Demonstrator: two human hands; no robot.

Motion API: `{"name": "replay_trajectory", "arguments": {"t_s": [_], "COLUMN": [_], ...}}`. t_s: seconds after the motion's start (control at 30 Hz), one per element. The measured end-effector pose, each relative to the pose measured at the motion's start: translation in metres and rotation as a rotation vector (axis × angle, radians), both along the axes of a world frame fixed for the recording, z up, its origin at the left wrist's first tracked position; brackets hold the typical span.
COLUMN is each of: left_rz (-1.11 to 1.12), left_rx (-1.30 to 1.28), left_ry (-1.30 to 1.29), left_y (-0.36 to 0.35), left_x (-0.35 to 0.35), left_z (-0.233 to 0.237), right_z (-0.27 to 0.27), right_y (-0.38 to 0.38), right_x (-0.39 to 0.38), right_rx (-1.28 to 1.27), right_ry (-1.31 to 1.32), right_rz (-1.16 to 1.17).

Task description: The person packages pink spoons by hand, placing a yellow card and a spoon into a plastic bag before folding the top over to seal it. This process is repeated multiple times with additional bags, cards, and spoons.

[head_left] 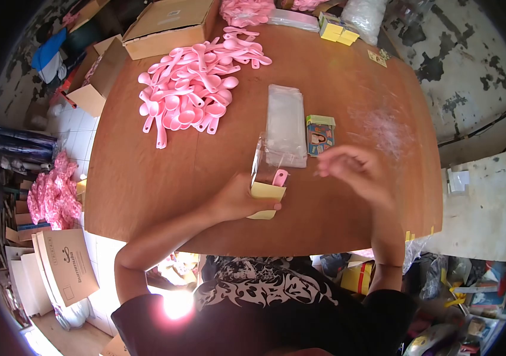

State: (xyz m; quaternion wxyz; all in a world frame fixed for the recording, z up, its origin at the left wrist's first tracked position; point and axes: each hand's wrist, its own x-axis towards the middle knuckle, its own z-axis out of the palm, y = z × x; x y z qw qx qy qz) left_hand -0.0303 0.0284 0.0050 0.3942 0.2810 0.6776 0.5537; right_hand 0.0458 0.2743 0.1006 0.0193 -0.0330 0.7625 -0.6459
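Observation:
My left hand [240, 197] is closed around a clear plastic bag [259, 161] near the table's front edge. Inside the bag are a pale yellow card [266, 193] and a pink spoon, whose handle end [280, 177] shows above the card. My right hand [357, 172] hovers to the right of the bag, apart from it, with its fingers curled together; anything between them is too small to make out. Just beyond the hands lie a stack of clear plastic bags [285, 118] and a small stack of printed cards [321, 135].
A heap of pink spoons [190, 89] spreads over the table's [378, 83] far left. Behind it stands a cardboard box [170, 26]. Yellow card packs [339, 29] and a plastic-wrapped bundle [366, 18] sit at the back right. Folded cartons [66, 264] lean at left.

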Motion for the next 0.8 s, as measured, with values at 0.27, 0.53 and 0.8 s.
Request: {"name": "replay_trajectory", "arguments": {"t_s": [0.27,0.53,0.8], "left_rz": [0.059,0.112,0.231], "left_rx": [0.116,0.034,0.137], "left_ry": [-0.126,-0.079,-0.032], "left_y": [0.0,-0.001,0.002], "left_x": [0.004,0.002,0.009], "left_z": [-0.013,-0.013,-0.013], "right_z": [-0.008,-0.043,-0.052], "right_y": [0.213,0.185,-0.016], "right_x": [-0.017,-0.005,-0.016], "right_rx": [-0.15,0.376,0.029], "right_ry": [0.027,0.277,0.037], "right_rz": [-0.108,-1.04,0.157]}}
